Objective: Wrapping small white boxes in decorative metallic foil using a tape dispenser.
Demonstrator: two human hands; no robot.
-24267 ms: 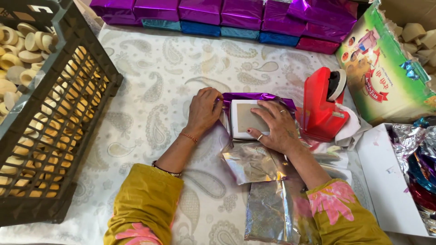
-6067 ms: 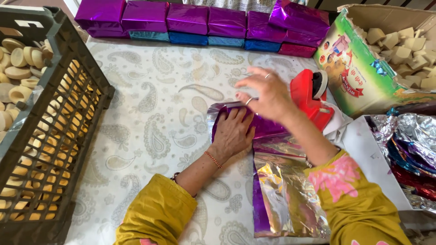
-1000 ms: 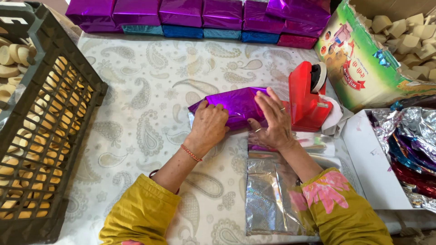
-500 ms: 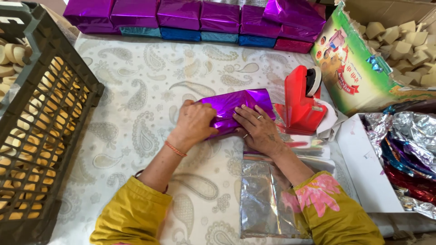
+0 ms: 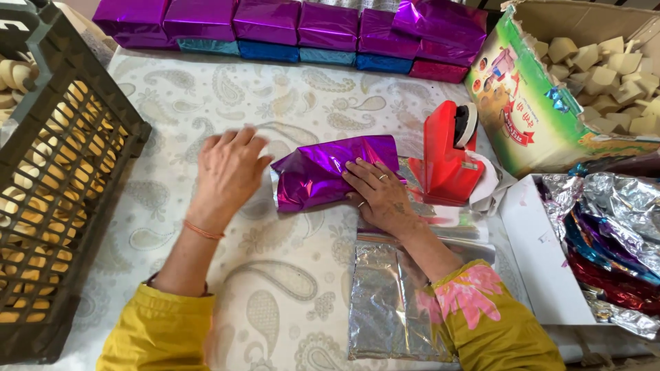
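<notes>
- The purple foil parcel (image 5: 335, 170) lies near the middle of the tabletop (image 5: 289, 288), on a pale cloth with a paisley pattern, just left of the red tape dispenser (image 5: 445, 159).
- The right hand (image 5: 380, 196) rests flat on the parcel's right half, fingers together and pressing down on the foil; the grip is not closed around anything.
- The left hand (image 5: 229, 170) lies palm down on the cloth at the parcel's left end, fingers spread, the thumb close to the folded foil flap; whether it touches the flap cannot be told.
- Flat silver foil sheets (image 5: 392, 302) lie on the cloth beneath the right forearm, nearer the person.
- A row of wrapped parcels (image 5: 295, 27), purple on top with blue and red ones under them, lines the far edge of the tabletop.
- A dark plastic crate (image 5: 48, 206) holding pale round pieces stands at the left.
- A printed cardboard box (image 5: 550, 103) with pale blocks inside sits at the far right, well apart from the hands.
- A white box (image 5: 543, 261) of crumpled coloured foil stands beside the right arm.
- Both sleeves are yellow; the right one shows pink flowers.
</notes>
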